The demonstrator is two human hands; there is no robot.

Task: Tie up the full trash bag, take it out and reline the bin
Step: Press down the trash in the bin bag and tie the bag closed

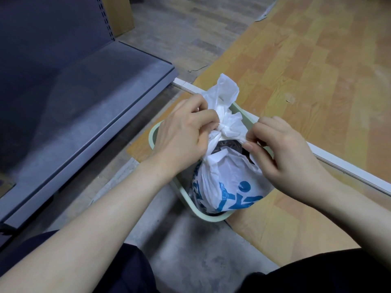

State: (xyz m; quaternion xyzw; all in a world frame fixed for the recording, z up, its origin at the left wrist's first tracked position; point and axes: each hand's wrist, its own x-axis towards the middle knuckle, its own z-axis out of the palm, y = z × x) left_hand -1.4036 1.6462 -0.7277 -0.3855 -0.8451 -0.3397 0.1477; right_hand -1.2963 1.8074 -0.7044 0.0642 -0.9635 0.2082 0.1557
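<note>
A full white trash bag (pixel 227 178) with blue print sits inside a small pale green bin (pixel 208 217) on the floor. Its two top ears are drawn into a knot (pixel 225 129) above the bin. My left hand (pixel 183 134) pinches the left ear, whose loose end sticks up behind the fingers. My right hand (pixel 281 149) pinches the right ear just beside the knot. Dark contents show through a gap under the knot.
A grey metal shelf base (pixel 84 98) stands to the left of the bin. A white strip (pixel 342 168) runs diagonally along the edge of the wood-pattern flooring (pixel 306 70) behind the bin. My dark-clothed knees fill the bottom edge.
</note>
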